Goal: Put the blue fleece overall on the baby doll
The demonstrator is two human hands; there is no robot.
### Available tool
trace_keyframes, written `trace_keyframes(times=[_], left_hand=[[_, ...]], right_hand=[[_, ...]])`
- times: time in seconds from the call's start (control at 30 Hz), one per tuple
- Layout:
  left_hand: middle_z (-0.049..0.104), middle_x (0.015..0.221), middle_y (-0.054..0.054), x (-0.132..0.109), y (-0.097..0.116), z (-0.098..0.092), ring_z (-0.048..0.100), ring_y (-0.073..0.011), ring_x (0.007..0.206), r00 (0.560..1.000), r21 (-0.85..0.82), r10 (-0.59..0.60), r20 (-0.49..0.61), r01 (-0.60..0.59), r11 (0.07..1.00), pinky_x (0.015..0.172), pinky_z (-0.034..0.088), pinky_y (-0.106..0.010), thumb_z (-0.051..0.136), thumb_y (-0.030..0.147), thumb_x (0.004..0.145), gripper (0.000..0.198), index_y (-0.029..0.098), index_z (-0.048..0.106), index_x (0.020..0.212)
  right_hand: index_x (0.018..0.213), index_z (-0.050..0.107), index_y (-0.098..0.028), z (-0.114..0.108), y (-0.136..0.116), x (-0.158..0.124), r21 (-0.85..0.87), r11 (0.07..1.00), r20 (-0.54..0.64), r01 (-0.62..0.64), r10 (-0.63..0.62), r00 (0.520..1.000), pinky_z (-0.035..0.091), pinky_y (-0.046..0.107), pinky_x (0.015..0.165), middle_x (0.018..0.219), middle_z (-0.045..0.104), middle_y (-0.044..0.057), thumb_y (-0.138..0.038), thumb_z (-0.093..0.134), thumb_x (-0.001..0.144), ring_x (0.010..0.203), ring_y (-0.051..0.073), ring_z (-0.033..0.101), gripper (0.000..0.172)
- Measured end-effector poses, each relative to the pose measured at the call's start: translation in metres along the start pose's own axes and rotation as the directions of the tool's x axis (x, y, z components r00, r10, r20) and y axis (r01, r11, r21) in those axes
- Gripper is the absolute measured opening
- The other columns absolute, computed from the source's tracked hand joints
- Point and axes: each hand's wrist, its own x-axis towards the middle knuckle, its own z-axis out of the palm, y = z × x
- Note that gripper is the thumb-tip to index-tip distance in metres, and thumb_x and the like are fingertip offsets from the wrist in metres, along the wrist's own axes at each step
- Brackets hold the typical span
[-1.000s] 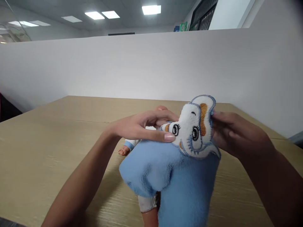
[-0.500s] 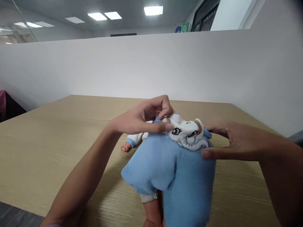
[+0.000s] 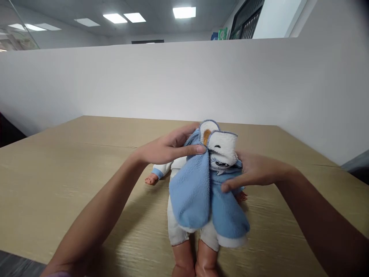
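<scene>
A baby doll in white clothes lies on its back on the wooden table, bare legs toward me. Over its upper body hangs a light blue fleece garment with a white embroidered elephant hood. My left hand pinches the left edge of the garment near the hood between thumb and fingers. My right hand grips the garment's right side just below the hood, thumb in front. The doll's head is hidden behind the hood.
A white partition wall runs along the table's far edge and down its right side. One small doll hand sticks out to the left on the tabletop. Ceiling lights show above the partition.
The blue garment, earlier spread wide toward me, has been drawn up and gathered at the doll's chest. The doll's white trousers and legs now show. Both hands moved closer together at the hood.
</scene>
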Motion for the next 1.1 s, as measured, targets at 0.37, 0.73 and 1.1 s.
trace_keyframes(times=[0.37, 0.73, 1.1], left_hand=[[0.072, 0.132, -0.01, -0.004, 0.0, -0.006, 0.07, -0.0242, 0.118, 0.997, 0.065, -0.079, -0.007, 0.079, 0.995, 0.098, 0.059, -0.031, 0.067, 0.047, 0.107, 0.037, 0.022, 0.068, 0.133], [0.076, 0.095, -0.004, -0.007, -0.004, -0.012, 0.074, -0.019, 0.097, 0.995, -0.02, -0.053, 0.079, 0.055, 0.998, 0.093, 0.061, -0.027, 0.074, 0.043, 0.103, 0.029, 0.017, 0.073, 0.116], [0.076, 0.079, -0.007, -0.009, 0.003, -0.007, 0.077, -0.0253, 0.094, 0.932, -0.023, -0.227, 0.282, 0.243, 0.97, 0.084, 0.066, -0.029, 0.099, 0.047, 0.075, 0.039, 0.019, 0.071, 0.076]], right_hand=[[0.12, 0.081, -0.024, 0.012, 0.008, 0.012, 0.145, 0.989, -0.021, 0.007, -0.004, 1.0, 0.065, 0.044, 0.101, 0.11, 0.084, 0.004, -0.041, 0.106, 0.058, 0.113, 0.034, 0.078, 0.069], [0.149, 0.066, -0.025, 0.016, 0.003, 0.009, 0.17, 0.982, 0.051, 0.084, -0.094, 0.994, 0.057, 0.046, 0.116, 0.146, 0.072, 0.011, -0.058, 0.102, 0.065, 0.139, 0.038, 0.065, 0.097], [0.152, 0.063, -0.022, 0.033, 0.016, 0.017, 0.431, 0.863, -0.191, 0.265, -0.2, 0.961, 0.038, 0.05, 0.131, 0.14, 0.075, 0.015, -0.073, 0.095, 0.067, 0.151, 0.037, 0.054, 0.104]])
